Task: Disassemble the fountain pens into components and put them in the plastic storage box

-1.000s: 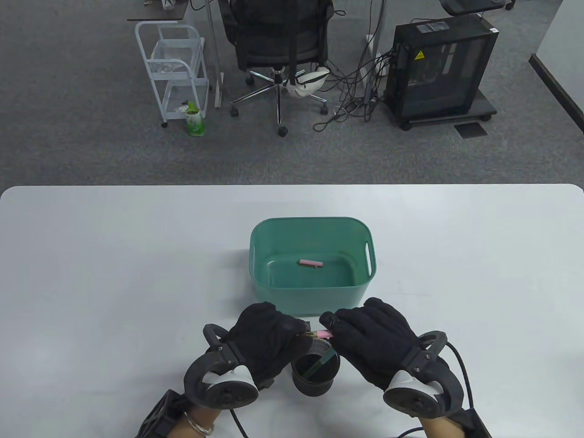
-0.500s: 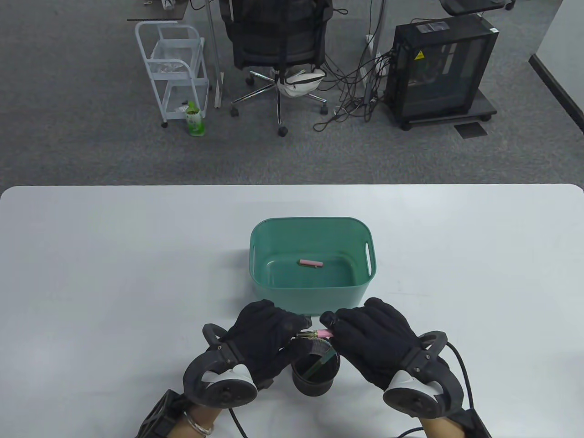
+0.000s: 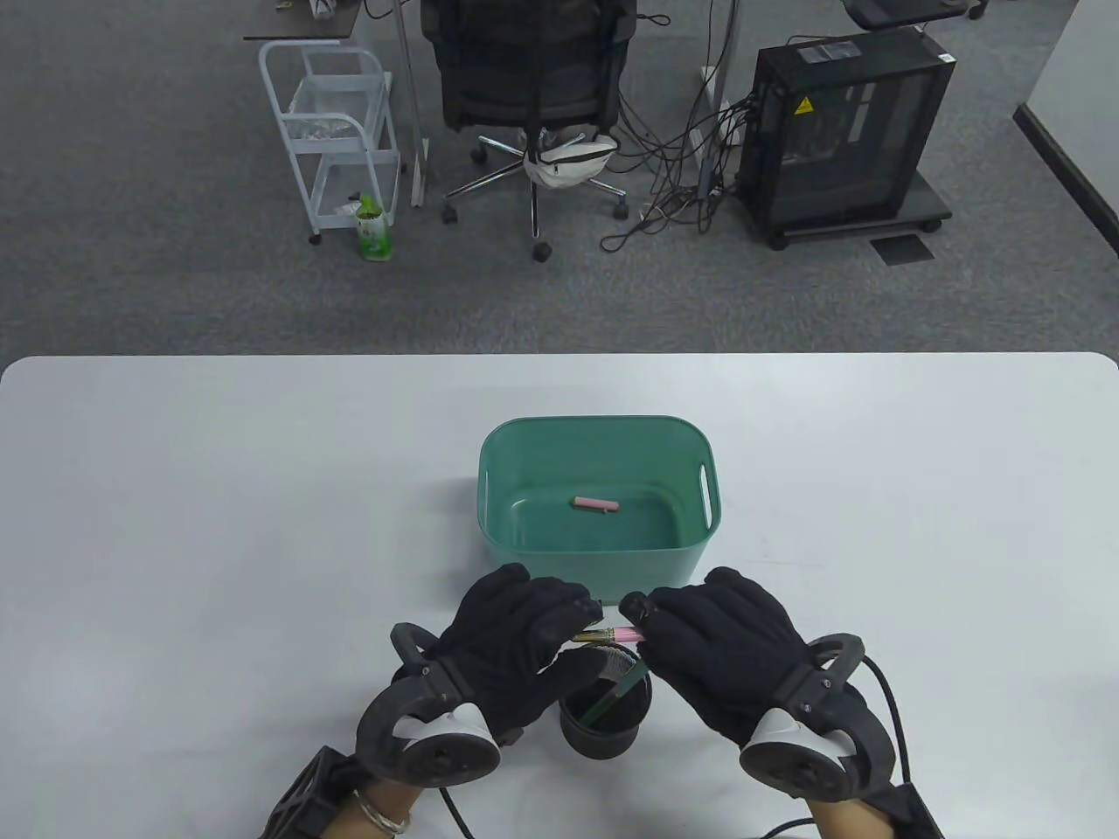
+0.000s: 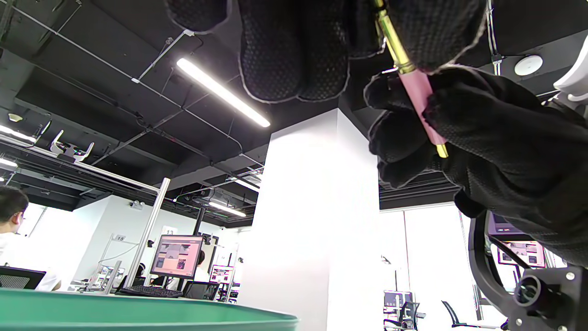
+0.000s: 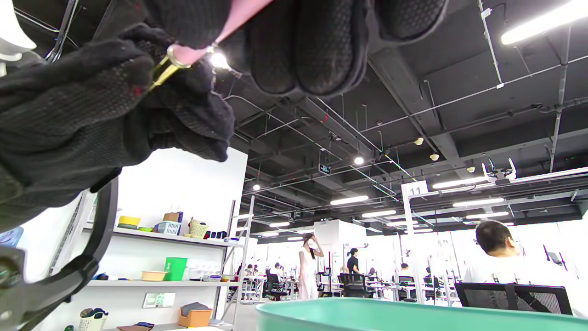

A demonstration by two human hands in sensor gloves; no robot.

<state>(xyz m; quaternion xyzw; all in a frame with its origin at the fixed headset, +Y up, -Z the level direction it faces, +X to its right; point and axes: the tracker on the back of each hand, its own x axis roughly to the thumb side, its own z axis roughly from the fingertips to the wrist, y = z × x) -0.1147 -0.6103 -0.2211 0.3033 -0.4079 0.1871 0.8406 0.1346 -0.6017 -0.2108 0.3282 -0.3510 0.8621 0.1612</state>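
Note:
A pink fountain pen with a gold section is held level between both gloved hands, just in front of the green storage box. My left hand pinches its gold end. My right hand grips the pink barrel, which also shows in the right wrist view as the pink barrel. A pink pen part lies on the box floor. A black pen cup with a dark green pen in it stands under the hands.
The box's green rim shows low in both wrist views. Beyond the table's far edge stand an office chair, a white cart and a black computer case.
Both hands have shifted slightly away from me with the pen. The gold section between the hands shows a little more than a second ago.

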